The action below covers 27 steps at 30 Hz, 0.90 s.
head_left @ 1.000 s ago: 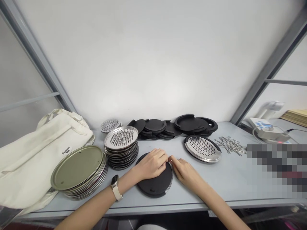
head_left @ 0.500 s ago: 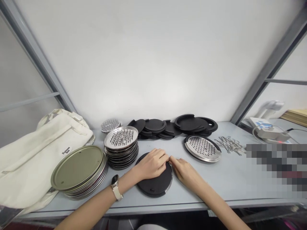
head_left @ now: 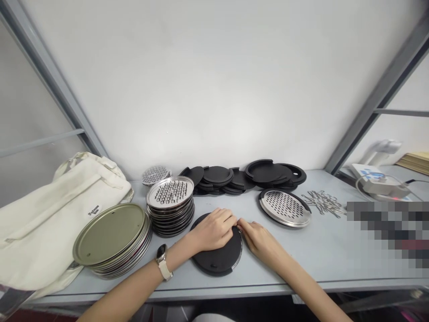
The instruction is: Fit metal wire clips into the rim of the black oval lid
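A round black disc (head_left: 217,260) with a thin metal rim lies near the front edge of the grey table. My left hand (head_left: 216,229) rests on top of it, fingers bent together at its upper right edge. My right hand (head_left: 256,235) is closed at that same edge, thumb and fingers pinched on something too small to make out. Left of the disc stands a stack of round grater plates (head_left: 170,193). To the right lies a perforated metal plate (head_left: 284,208) with a black rim piece, beside a pile of wire hooks (head_left: 323,202).
Black discs and rings (head_left: 217,175) are heaped along the wall. A stack of green and metal round plates (head_left: 109,235) stands at the left by a white bag (head_left: 56,214). A white device (head_left: 375,179) with cables is at the right.
The whole view has shifted very slightly. Both hands keep their places at the black disc's edge.
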Tool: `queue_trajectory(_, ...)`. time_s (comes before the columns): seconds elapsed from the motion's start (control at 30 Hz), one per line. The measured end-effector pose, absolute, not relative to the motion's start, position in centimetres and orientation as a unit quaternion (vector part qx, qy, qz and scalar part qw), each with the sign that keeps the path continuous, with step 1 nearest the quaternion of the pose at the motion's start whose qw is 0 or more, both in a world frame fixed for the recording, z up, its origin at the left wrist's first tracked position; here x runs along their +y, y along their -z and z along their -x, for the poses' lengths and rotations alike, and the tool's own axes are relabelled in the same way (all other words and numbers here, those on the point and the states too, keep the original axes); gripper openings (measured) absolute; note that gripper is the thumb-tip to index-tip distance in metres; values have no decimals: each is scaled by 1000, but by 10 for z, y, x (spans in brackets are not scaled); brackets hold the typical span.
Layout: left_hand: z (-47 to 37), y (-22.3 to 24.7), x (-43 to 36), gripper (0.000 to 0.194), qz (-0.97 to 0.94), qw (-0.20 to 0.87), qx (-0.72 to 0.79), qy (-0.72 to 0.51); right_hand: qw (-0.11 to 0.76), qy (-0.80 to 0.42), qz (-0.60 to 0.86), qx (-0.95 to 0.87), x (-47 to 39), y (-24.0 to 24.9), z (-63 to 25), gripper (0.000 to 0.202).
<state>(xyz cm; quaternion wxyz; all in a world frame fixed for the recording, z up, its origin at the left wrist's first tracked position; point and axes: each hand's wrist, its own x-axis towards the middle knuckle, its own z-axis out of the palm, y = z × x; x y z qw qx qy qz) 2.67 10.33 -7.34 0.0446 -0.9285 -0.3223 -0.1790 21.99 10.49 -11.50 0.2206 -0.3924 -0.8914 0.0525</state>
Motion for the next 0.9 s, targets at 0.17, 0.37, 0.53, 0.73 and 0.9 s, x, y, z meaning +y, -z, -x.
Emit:
queue_trajectory(0.17,-27,73,103,8,928,51,-324,174,222,-52,391,-892,105,116,-221,18)
queue_trajectory(0.37,-26,74,103,9,927,72,-328,168,227,-59,390,-890,106,116,-220,18)
queue_trajectory(0.53,-26,75,103,8,927,75,-327,169,215,-54,394,-892,106,115,-220,18)
queue_trajectory(0.73,-26,76,104,8,928,72,-327,166,211,-52,393,-894,105,115,-220,17)
queue_trajectory(0.9,-26,75,103,7,929,67,-328,161,216,-50,391,-893,105,113,-219,18)
